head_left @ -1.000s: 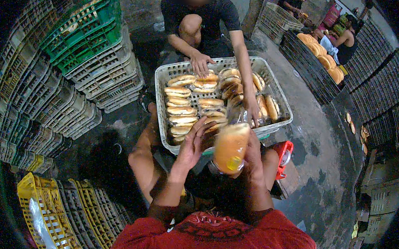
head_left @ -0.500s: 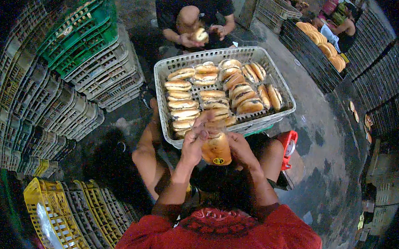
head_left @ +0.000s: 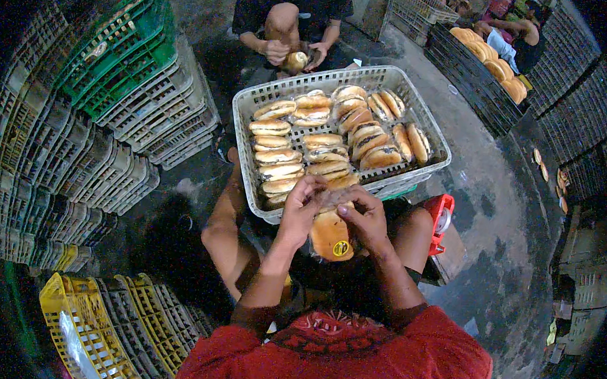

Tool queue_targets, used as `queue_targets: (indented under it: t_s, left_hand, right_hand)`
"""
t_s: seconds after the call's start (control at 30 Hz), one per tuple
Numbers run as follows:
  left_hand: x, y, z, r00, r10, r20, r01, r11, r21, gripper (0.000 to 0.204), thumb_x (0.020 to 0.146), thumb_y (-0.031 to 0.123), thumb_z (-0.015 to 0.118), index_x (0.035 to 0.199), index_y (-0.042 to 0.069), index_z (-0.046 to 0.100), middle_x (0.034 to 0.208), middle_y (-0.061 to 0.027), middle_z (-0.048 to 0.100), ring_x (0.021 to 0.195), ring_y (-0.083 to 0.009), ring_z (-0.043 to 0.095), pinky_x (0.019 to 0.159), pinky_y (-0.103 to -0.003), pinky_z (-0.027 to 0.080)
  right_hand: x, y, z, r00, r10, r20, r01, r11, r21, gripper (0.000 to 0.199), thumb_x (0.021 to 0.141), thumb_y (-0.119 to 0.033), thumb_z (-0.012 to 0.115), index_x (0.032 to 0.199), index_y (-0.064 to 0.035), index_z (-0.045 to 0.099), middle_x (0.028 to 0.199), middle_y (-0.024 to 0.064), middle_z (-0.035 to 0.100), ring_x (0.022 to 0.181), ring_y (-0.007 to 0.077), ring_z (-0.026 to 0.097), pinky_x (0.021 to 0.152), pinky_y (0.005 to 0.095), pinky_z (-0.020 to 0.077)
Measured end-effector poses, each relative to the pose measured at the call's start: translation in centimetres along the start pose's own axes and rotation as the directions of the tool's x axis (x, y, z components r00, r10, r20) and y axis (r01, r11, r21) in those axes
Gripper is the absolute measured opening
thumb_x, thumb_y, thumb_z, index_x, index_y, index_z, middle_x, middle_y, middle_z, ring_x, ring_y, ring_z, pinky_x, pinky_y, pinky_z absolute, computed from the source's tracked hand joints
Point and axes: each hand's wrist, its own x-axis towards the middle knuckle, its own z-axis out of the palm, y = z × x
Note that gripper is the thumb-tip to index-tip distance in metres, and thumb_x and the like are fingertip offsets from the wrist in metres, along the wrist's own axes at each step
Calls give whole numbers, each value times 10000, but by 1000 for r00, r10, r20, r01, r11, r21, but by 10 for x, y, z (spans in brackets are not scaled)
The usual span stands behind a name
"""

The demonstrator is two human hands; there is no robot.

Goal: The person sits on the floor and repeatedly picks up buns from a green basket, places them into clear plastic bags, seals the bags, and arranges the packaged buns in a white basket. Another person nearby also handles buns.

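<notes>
Over my lap hangs a bread bun (head_left: 328, 233) in a clear plastic bag with a round yellow sticker near its lower end. My left hand (head_left: 298, 213) pinches the gathered bag top from the left. On the other side my right hand (head_left: 363, 221) has thumb and fingers closed on the same bag top. Just beyond both hands stands a pale grey plastic crate (head_left: 240, 138). Rows of bagged filled buns (head_left: 279, 156) lie in it, some showing dark filling. My fingers partly cover the nearest buns.
Across the crate, a seated person (head_left: 319, 19) handles another bun (head_left: 296, 61). Stacked crates (head_left: 125, 129) rise at left, with yellow crates (head_left: 71, 308) at lower left. A red scale (head_left: 440, 224) sits by my right knee. A dark crate of loaves (head_left: 485, 58) stands far right.
Both hands have come together at the bag's top, the right one moving up and inward. The bun hangs slightly lower. The person opposite has lowered their bun.
</notes>
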Motion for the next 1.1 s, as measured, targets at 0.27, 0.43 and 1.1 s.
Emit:
queue_targets:
  t_s: [0.27,0.43,1.1]
  left_hand:
    - [-14,1,20,987,145,-73,-89,859,504,167,910,69,648,1052,-11,685,917,-82,677,885,-174,629,856,-295,477]
    - [-16,-3,29,979,131,-156,-82,954,288,322,913,22,629,1225,7,547,940,-78,686,883,-132,631,829,-269,486]
    - [-29,-34,81,957,251,-142,-164,878,450,220,884,29,581,1100,-5,554,811,-59,623,766,-120,576,762,-283,453]
  right_hand:
    - [-6,-3,3,966,44,-256,-72,992,-102,232,851,-112,714,973,-40,530,897,33,588,828,120,569,743,270,470]
    - [-11,-16,5,968,-4,-251,-21,995,-95,113,856,-105,684,900,-18,629,903,69,624,915,197,613,846,331,476]
    - [-64,15,-57,850,-27,-526,16,1000,-25,80,839,-91,606,869,-61,538,949,67,590,959,177,552,894,326,437]
